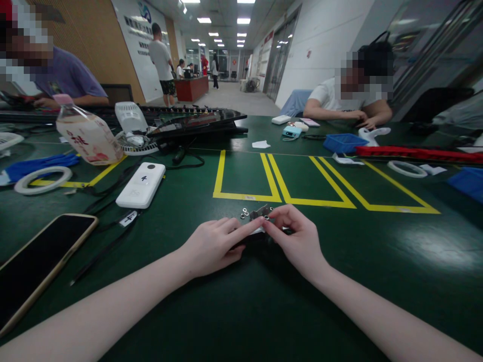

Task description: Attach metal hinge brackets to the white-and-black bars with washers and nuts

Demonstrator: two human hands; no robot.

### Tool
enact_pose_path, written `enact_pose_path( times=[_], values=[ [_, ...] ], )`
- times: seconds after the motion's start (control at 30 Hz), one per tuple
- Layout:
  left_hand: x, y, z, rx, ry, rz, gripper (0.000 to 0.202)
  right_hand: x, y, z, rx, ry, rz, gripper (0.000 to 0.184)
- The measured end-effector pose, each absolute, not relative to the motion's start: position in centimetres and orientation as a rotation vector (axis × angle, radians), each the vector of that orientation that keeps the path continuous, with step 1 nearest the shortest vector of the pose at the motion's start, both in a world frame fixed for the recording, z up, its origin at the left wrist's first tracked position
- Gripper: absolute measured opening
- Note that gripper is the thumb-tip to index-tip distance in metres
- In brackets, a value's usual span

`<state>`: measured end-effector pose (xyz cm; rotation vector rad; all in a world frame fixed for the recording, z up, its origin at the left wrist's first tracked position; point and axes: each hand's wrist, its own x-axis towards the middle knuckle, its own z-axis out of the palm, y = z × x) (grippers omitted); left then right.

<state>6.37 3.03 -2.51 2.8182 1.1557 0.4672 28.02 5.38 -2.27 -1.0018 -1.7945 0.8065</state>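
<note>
Low over the green table, my left hand (215,244) has its index finger reaching across a small dark part with a grey metal bracket (258,211). Its thumb lies lower, near the part's dark underside, and the other fingers are bent. What exactly this hand grips is mostly hidden by the fingers. Thumb and index finger of my right hand (298,236) are closed in a pinch on a small metal nut (266,217), beside the left index fingertip. Several more small metal nuts (244,214) lie on the table just behind the fingers.
Left of my hands are a white power bank (141,185), a phone (43,261), cables and a bottle (88,130). Yellow tape outlines (247,196) mark the table ahead. A blue tray (344,143) stands farther right. Two people sit across the table.
</note>
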Motion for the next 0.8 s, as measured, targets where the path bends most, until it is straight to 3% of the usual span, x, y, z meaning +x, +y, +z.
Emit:
enact_pose_path(
  times=[0.57, 0.8],
  values=[
    [7.0, 2.7, -1.2, 2.687, 1.251, 0.401, 0.082, 28.1, 5.8, -2.3, -0.907, -1.933, 0.966, 0.018],
    [6.6, 2.9, -0.9, 2.600, 1.259, 0.421, 0.074, 28.1, 5.6, -2.2, -0.900, -1.978, 1.031, 0.019]
  ],
)
